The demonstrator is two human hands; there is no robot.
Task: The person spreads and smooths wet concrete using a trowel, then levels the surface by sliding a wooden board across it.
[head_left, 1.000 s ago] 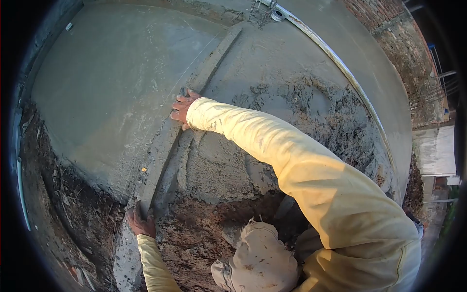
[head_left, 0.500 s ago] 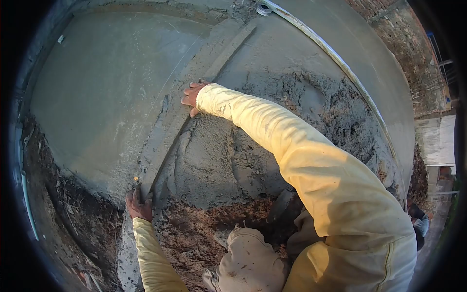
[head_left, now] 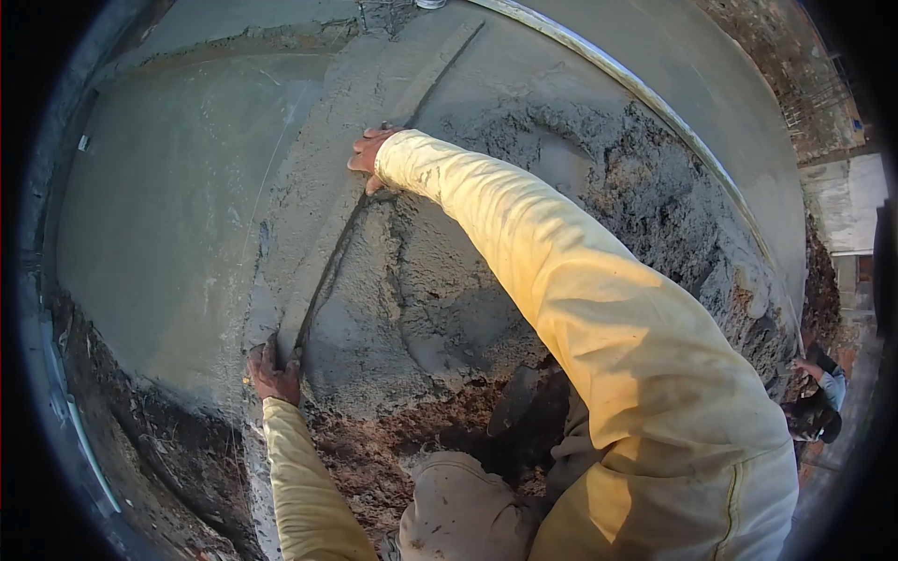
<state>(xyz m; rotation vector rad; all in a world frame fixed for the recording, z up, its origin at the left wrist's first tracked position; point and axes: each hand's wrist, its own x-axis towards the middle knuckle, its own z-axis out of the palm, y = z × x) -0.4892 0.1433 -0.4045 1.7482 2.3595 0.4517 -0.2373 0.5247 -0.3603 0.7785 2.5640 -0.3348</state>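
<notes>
A long, straight, mortar-coated board [head_left: 321, 257] lies diagonally on wet grey mortar. My left hand [head_left: 274, 374] grips its near end, thumb and fingers on either side. Farther up, my right hand [head_left: 371, 159] is closed over the board near its middle, with the fingers partly hidden by the hand and sleeve. Left of the board runs a flattened band of mortar [head_left: 299, 201]. To its right the mortar [head_left: 440, 280] is rough and lumpy. A thin string [head_left: 271, 168] stretches along the left side of the band.
Smooth grey wet surface [head_left: 159, 224] spreads out at the left. A pale curved-looking strip [head_left: 636, 89] borders the mortar at the upper right. Bare reddish soil [head_left: 374, 439] lies by my knees. Another person [head_left: 814, 402] is low at the right edge, beside a brick wall area [head_left: 767, 75].
The view has shifted. The board has moved rightward, away from the string, and the flattened band beside it is wider. Both hands stay on the board. More of the other person shows.
</notes>
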